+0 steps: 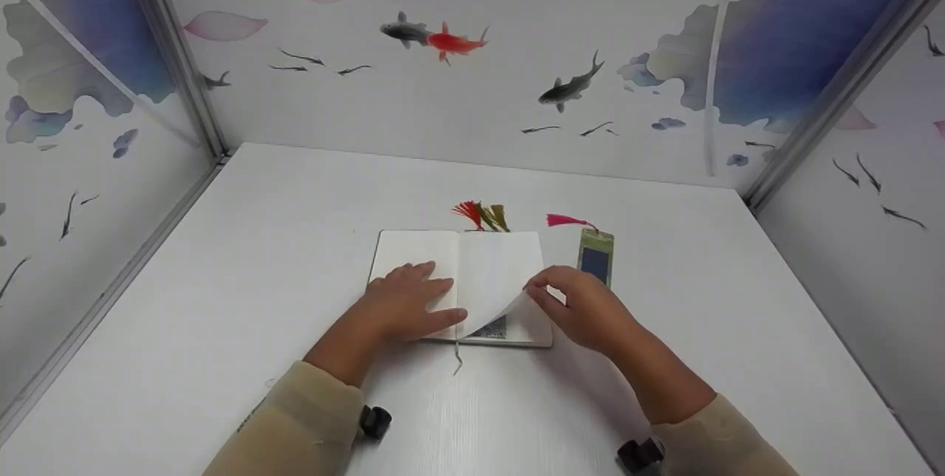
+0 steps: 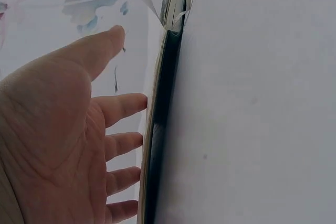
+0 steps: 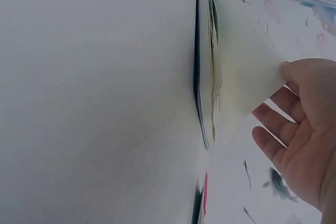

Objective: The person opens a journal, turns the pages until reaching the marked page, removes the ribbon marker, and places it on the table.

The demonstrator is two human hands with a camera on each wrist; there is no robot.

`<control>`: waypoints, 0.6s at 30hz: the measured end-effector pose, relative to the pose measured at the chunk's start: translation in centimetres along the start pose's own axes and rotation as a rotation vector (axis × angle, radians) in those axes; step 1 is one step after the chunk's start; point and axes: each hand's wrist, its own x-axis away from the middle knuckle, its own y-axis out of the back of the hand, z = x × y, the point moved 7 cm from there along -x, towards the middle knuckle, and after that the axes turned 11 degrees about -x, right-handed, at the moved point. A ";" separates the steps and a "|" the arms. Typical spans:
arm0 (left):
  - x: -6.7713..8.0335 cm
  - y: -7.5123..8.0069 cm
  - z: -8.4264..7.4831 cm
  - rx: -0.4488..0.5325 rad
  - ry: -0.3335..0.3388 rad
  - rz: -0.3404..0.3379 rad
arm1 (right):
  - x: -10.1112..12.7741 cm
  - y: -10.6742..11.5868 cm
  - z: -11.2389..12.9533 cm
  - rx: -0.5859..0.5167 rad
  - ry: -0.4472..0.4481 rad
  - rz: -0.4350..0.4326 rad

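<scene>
An open notebook lies on the white table, spine running away from me. My left hand rests with spread, straight fingers on its left page, the thumb reaching past the fold. Thumb and fingers of my right hand pinch the lower outer corner of a right-hand page, which lifts and curls. Under that page shows part of a dark patterned rectangle; the rest is hidden. A thin ribbon hangs from the spine's near end. Red and olive tassels stick out past the notebook's far edge.
Just right of the notebook lies a green bookmark with a dark blue panel and a pink tassel, its lower end hidden by my right hand. White panels painted with fish enclose the table at the back and sides.
</scene>
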 end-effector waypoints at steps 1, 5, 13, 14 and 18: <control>0.0 0.0 0.0 -0.002 0.001 0.003 | -0.1 0.1 0.2 0.004 0.006 -0.010; -0.1 -0.1 -0.1 -0.003 0.002 0.018 | -0.4 0.3 1.0 0.010 0.005 -0.040; 0.1 -0.2 -0.2 0.001 -0.022 0.025 | -1.1 0.1 2.8 0.022 0.055 -0.062; 0.2 -0.2 -0.2 0.004 -0.023 0.022 | -1.2 0.1 3.1 0.020 0.065 -0.066; 0.3 -0.1 -0.2 0.015 -0.018 0.026 | -1.6 -0.1 4.3 -0.004 0.109 -0.079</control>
